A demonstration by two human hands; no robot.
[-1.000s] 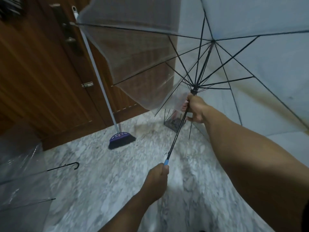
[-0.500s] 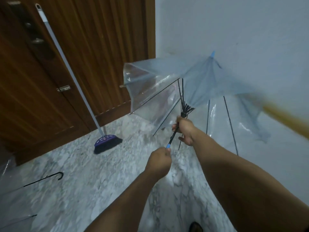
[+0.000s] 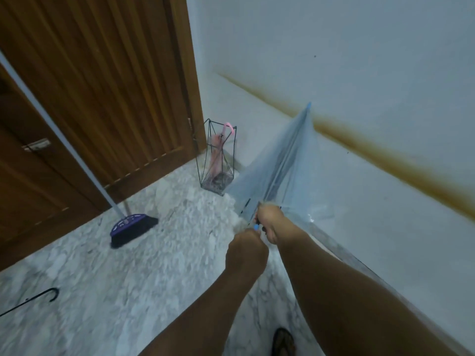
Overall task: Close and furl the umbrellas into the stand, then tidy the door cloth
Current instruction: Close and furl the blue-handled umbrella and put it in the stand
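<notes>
The clear umbrella (image 3: 280,170) is collapsed into a loose cone, its blue tip up against the white wall (image 3: 359,60) and its folds hanging just above the hands. The right hand (image 3: 270,222) is curled round the shaft at the base of the canopy; the left hand (image 3: 246,250), just below and touching it, is closed round the blue handle end. Beyond the grip, up and to the left, the black wire stand (image 3: 216,160) sits in the corner by the wooden door (image 3: 102,86), with a pink umbrella (image 3: 218,147) already inside. Farther left a broom (image 3: 131,227) leans on the door, well apart. Far left and below, a black hooked handle (image 3: 48,295) lies on the marble floor (image 3: 154,278).
</notes>
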